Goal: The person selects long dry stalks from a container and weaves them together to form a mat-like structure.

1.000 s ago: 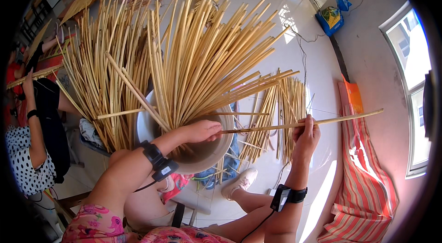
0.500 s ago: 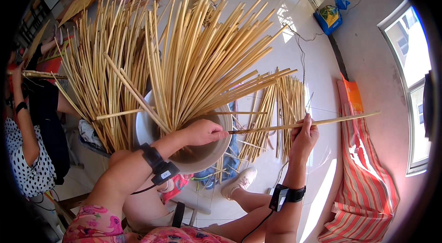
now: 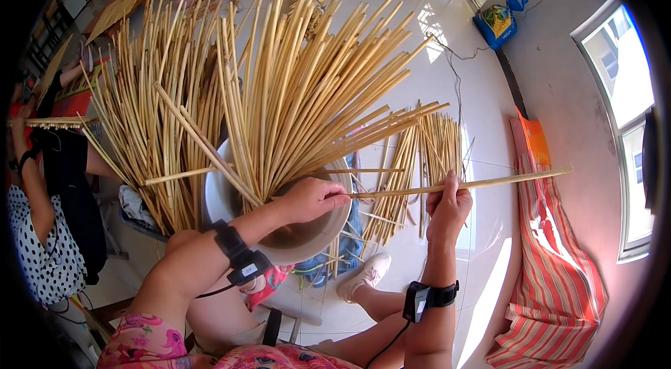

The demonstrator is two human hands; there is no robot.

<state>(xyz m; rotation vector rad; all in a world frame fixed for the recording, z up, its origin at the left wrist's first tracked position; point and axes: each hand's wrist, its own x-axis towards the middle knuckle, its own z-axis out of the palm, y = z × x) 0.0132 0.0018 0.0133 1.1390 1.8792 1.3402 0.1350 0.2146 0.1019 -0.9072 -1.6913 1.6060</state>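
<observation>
In left fingers [image 3: 337, 193] and right fingers [image 3: 451, 186], one pale stick [image 3: 504, 180].

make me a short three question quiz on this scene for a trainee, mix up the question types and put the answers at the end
1. True or false: the left hand and the right hand both hold the same stick.

2. Where in the picture is the long red-striped cloth?
A) lower right
B) upper left
C) top centre

3. Fill in the blank: the hand nearer the round pale basin is the ____ one.

Key: 1. True; 2. A; 3. left
</observation>
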